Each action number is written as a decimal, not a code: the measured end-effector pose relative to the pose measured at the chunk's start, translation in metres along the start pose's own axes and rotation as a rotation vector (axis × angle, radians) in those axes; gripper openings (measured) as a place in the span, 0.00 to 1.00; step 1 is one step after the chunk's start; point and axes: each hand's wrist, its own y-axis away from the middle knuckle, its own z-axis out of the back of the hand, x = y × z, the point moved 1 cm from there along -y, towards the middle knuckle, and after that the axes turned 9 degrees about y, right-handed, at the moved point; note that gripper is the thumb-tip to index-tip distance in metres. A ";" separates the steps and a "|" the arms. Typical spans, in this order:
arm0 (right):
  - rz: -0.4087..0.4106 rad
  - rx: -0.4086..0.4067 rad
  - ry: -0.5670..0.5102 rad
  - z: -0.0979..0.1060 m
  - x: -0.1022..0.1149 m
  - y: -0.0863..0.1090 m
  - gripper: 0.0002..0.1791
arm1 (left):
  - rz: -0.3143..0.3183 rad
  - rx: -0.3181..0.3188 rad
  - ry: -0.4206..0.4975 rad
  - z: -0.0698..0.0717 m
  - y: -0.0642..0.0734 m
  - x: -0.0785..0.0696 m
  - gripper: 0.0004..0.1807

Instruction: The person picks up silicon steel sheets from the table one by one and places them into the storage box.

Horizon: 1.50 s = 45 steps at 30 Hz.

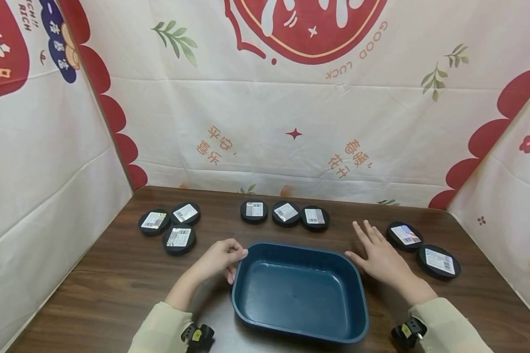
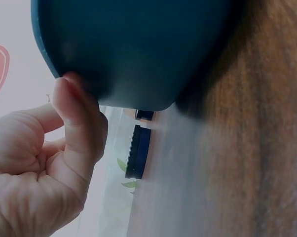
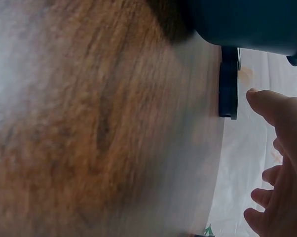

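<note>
A dark blue rectangular plastic tray sits on the table, with nothing inside. My left hand is at its far left corner, thumb and curled fingers pinching the rim. In the left wrist view, the left hand has a fingertip against the wall of the tray. Past the tray's right side, my right hand holds nothing, its fingers extended and spread. The right wrist view shows the right hand apart from the tray. Nearest it is a black round flat case with a white label.
Another labelled case lies beside that one at the right. Three more stand in a row at the back, one being leftmost. Three cluster at the left, including a front case. Printed white cloth hangs behind the brown table.
</note>
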 end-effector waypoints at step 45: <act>0.077 0.065 -0.093 -0.008 0.008 -0.060 0.48 | 0.006 0.020 0.053 0.004 -0.001 0.002 0.15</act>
